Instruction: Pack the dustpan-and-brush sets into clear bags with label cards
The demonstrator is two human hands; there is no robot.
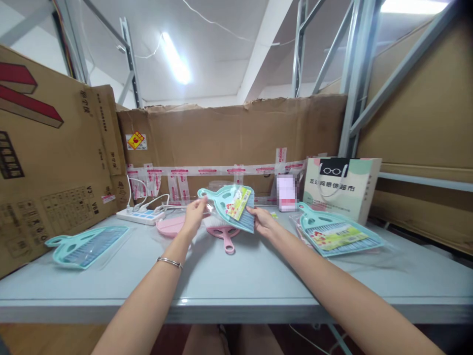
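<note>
While left hand (194, 215) pinches the teal dustpan (226, 203), right hand (263, 222) grips its edge

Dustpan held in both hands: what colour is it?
The dustpan is teal; head view shows it best.

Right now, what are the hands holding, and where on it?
A bagged teal dustpan: left hand at its handle end, right hand at the wide end's lower corner.

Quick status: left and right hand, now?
Left hand: fingers closed on the bagged teal dustpan, at its handle end.
Right hand: holding the same dustpan by its right edge.
</note>
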